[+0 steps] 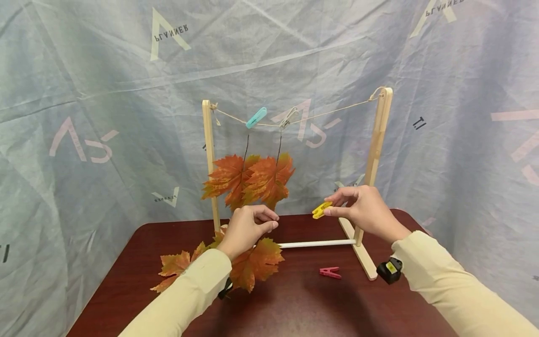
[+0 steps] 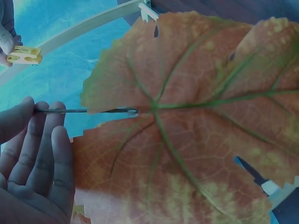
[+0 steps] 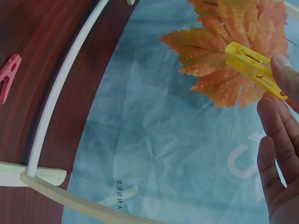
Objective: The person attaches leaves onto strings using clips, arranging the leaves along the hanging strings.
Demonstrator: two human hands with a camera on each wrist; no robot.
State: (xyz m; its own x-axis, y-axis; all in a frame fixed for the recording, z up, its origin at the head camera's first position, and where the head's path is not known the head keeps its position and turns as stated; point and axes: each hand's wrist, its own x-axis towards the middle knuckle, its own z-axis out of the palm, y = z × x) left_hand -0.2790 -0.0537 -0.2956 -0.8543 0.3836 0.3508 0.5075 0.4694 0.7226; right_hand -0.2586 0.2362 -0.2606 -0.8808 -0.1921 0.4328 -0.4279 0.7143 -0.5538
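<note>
Head view, left to right: a loose leaf shows at left over the counter; the left hand has its grip closed in a pinch on the stem of a near leaf, below far hung leaves. Further right, a yellow clothespin is held above the counter, a red clothespin lying nearer. The right hand has its grip closed, thumb against finger, on the yellow clothespin's end.
</note>
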